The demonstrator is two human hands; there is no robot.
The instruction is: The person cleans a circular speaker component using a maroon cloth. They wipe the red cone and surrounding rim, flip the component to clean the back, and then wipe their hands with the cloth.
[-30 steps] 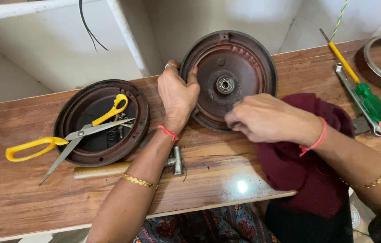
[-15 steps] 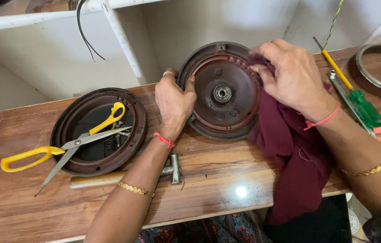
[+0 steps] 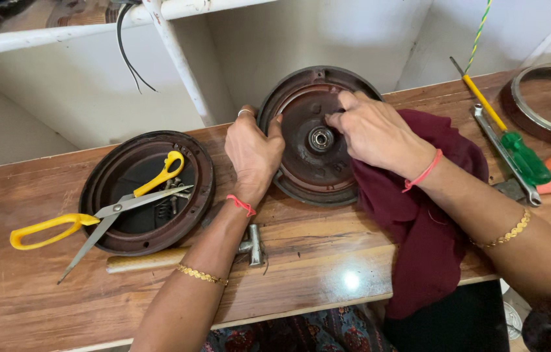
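Right hand (image 3: 373, 133) shifted onto rusty disc (image 3: 318, 137), fingers pinching maroon cloth (image 3: 428, 228), wooden bench (image 3: 301, 261), white shelving (image 3: 178, 58)

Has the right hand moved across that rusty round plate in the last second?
Yes. The right hand went from the rusty round plate's lower right edge up to its top, near the centre hub; the plate stayed put.

I see my left hand (image 3: 253, 153) gripping the left rim of a rusty round metal disc (image 3: 311, 163) tilted on the wooden bench (image 3: 327, 254), while my right hand (image 3: 373, 133) presses a maroon cloth (image 3: 428, 221) against its face by the centre bearing. Yellow-handled scissors (image 3: 103, 212) lie across a second dark disc (image 3: 145, 192) to the left, a hammer (image 3: 184, 255) just below
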